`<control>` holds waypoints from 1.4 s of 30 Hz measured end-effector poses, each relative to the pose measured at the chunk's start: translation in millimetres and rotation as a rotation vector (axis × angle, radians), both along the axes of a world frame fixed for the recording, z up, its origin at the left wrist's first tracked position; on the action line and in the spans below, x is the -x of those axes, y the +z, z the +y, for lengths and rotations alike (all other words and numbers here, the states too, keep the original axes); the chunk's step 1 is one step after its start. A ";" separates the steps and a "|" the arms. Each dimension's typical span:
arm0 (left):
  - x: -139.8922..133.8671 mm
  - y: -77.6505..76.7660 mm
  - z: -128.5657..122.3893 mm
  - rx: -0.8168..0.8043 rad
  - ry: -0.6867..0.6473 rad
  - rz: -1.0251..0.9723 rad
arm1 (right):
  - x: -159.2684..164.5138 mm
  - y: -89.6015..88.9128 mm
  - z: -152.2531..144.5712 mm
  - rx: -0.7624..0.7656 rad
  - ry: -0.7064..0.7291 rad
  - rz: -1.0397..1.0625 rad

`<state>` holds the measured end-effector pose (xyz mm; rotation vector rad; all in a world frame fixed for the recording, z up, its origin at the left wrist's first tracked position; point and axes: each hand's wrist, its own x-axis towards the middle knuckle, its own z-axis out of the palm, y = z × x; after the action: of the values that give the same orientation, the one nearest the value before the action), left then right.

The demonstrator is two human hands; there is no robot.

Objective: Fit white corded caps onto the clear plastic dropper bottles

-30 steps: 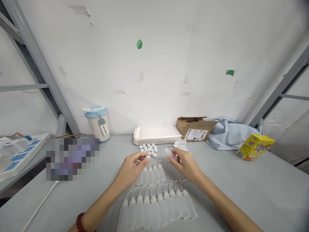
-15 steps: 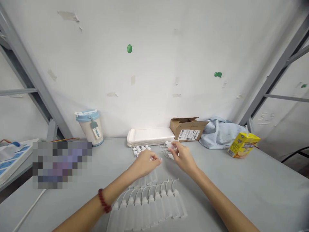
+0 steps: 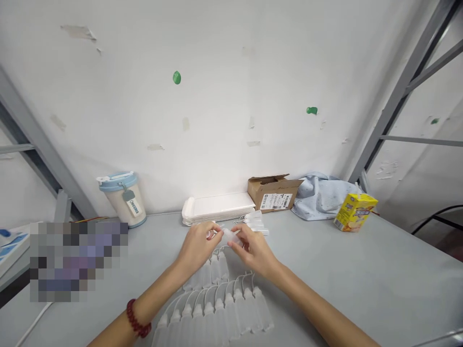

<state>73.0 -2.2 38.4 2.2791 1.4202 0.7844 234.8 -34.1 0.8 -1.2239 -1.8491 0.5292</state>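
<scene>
My right hand [image 3: 256,248] pinches a small translucent squeeze bottle [image 3: 231,236] between thumb and fingers, above the middle of the table. The fingertips of my left hand [image 3: 197,245] are pressed together at the bottle's left end; what they hold is too small to make out. Below the hands lies a row of translucent bottles [image 3: 219,318] with thin curved tubes at their tops. A second, shorter row of bottles [image 3: 214,269] is partly covered by my left hand and forearm. Just behind my right hand lie several more bottles [image 3: 256,218].
A stack of white trays [image 3: 220,205] and an open cardboard box [image 3: 273,195] stand against the wall. Right of them are a light blue cloth [image 3: 318,197] and a yellow drink carton [image 3: 356,212]. A lidded cup [image 3: 125,200] stands left, near a power strip [image 3: 14,250].
My right hand has come from the bottles at the back towards the left, bringing one bottle to my left hand. The small white pieces beside my left hand are now hidden. The view has shifted slightly.
</scene>
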 end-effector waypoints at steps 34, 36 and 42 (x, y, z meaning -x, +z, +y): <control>28.2 -34.4 -37.5 -0.521 -0.169 -0.142 | 16.0 -4.7 -18.3 -0.075 0.150 -0.069; 28.3 -33.9 -37.8 -0.562 -0.157 -0.098 | 16.5 -4.0 -19.0 -0.070 0.132 -0.065; 28.9 -34.3 -38.2 -0.748 -0.177 0.035 | 16.7 -1.1 -20.6 -0.017 0.109 -0.026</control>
<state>44.1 -40.4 4.0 2.9079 1.0088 1.3955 218.1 -54.6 -0.2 -1.1284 -1.9466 0.5579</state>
